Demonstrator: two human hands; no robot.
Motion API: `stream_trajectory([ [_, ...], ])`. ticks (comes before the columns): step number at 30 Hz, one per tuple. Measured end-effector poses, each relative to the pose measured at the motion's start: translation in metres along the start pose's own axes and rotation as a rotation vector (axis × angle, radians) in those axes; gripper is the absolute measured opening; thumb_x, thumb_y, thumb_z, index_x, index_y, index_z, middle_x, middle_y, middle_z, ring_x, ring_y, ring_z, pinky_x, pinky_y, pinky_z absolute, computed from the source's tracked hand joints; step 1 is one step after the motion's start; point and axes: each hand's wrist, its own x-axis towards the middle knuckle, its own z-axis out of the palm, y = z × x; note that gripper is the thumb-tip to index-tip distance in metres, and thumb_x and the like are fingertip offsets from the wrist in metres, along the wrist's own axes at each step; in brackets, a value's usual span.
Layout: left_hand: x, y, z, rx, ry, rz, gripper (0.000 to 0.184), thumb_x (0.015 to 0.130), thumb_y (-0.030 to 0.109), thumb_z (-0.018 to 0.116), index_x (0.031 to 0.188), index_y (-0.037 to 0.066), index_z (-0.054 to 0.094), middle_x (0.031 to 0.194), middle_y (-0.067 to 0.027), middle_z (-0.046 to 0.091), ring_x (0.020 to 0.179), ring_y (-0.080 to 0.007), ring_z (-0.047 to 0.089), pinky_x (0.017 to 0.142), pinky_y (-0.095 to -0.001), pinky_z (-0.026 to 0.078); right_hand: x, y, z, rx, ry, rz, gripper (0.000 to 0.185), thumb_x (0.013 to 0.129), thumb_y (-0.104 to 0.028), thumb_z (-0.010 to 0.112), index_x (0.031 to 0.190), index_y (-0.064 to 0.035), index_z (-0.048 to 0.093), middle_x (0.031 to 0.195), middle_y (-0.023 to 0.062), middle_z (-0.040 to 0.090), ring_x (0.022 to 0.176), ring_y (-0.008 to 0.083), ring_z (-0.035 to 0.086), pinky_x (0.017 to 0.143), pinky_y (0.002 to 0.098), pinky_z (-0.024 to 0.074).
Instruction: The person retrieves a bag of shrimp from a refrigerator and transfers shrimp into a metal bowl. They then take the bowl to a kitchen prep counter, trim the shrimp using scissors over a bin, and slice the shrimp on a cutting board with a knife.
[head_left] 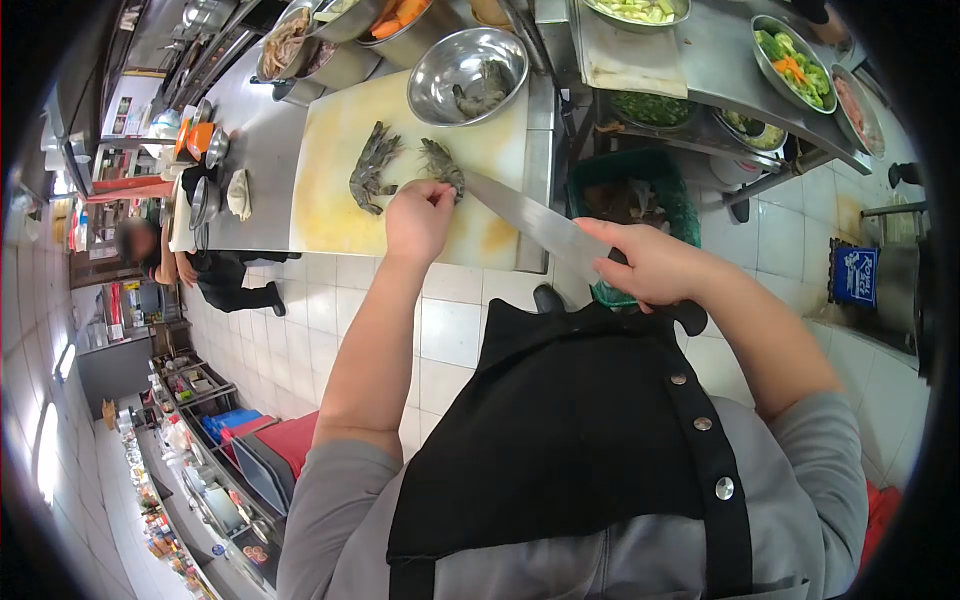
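Note:
On the yellow-stained white cutting board (330, 165), my left hand (419, 217) is closed, its fingertips pinching the tail end of a grey shrimp (443, 168). My right hand (650, 262) grips the black handle of a large kitchen knife (535, 220). The blade points left, its tip touching or right beside the pinched shrimp; I cannot tell which. Left of that shrimp, more raw shrimp (371, 168) lie on the board, heads pointing away from me. At the board's far right edge stands a steel bowl (425, 85) with several shrimp (483, 93) inside.
Steel pots with carrots (398, 17) and other food stand behind the board. A green basket (580, 185) with scraps is below, right of the board. Bowls of cut vegetables (795, 65) sit on the right-hand steel table. Another person (215, 275) stands at the counter's left.

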Motion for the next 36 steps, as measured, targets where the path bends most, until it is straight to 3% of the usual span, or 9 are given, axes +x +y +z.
stream_trajectory([
  [16,0.0,-0.01,0.004,-0.036,0.017,0.071,0.021,0.089,0.02,0.073,0.098,0.001,0.075,0.093,-0.0149,0.074,0.081,-0.0236,0.071,0.077,-0.0339,0.055,0.002,-0.017,-0.004,-0.1,0.013,-0.034,0.062,0.099,-0.018,0.052,0.157,-0.0148,0.031,0.08,0.0103,0.066,0.056,0.0173,0.06,0.057,0.0343,0.0518],
  [19,0.001,-0.01,0.005,-0.037,0.022,0.084,0.021,0.089,0.02,0.073,0.098,0.001,0.076,0.093,-0.0151,0.074,0.081,-0.0235,0.071,0.076,-0.0335,0.055,-0.004,-0.009,-0.005,-0.089,0.0,-0.024,0.064,0.1,-0.014,0.051,0.158,-0.0141,0.027,0.076,0.0075,0.064,0.052,0.0152,0.059,0.053,0.0329,0.0516],
  [22,0.001,-0.009,0.007,-0.025,0.045,0.055,0.021,0.089,0.02,0.073,0.097,0.001,0.076,0.093,-0.0153,0.074,0.08,-0.0232,0.071,0.075,-0.0332,0.055,0.008,-0.005,0.01,-0.013,-0.002,-0.043,0.063,0.099,-0.016,0.052,0.157,-0.0118,0.029,0.086,0.0127,0.068,0.053,0.0171,0.061,0.054,0.034,0.0528],
  [27,-0.016,-0.007,0.011,-0.11,0.132,0.033,0.014,0.086,0.014,0.073,0.092,0.001,0.074,0.093,-0.0148,0.072,0.079,-0.0268,0.071,0.074,-0.0349,0.056,0.013,-0.004,0.015,0.029,0.023,-0.041,0.063,0.1,-0.016,0.051,0.159,-0.014,0.027,0.084,0.0104,0.068,0.052,0.0167,0.06,0.053,0.0334,0.0519],
  [30,-0.015,-0.013,0.017,-0.07,0.185,0.132,0.017,0.087,0.016,0.074,0.094,0.0,0.075,0.092,-0.0142,0.073,0.078,-0.0229,0.071,0.074,-0.0329,0.055,0.013,0.001,0.014,0.004,0.006,-0.039,0.064,0.1,-0.016,0.051,0.159,-0.0151,0.026,0.08,0.0086,0.066,0.052,0.016,0.059,0.052,0.0328,0.0509],
  [36,-0.013,-0.014,0.017,-0.091,0.156,0.121,0.016,0.089,0.015,0.073,0.094,0.0,0.075,0.093,-0.0141,0.073,0.078,-0.0222,0.071,0.074,-0.0328,0.055,-0.001,0.004,0.017,-0.012,-0.002,-0.024,0.063,0.1,-0.016,0.052,0.158,-0.0155,0.028,0.076,0.0069,0.063,0.052,0.0149,0.059,0.052,0.0321,0.0501],
])
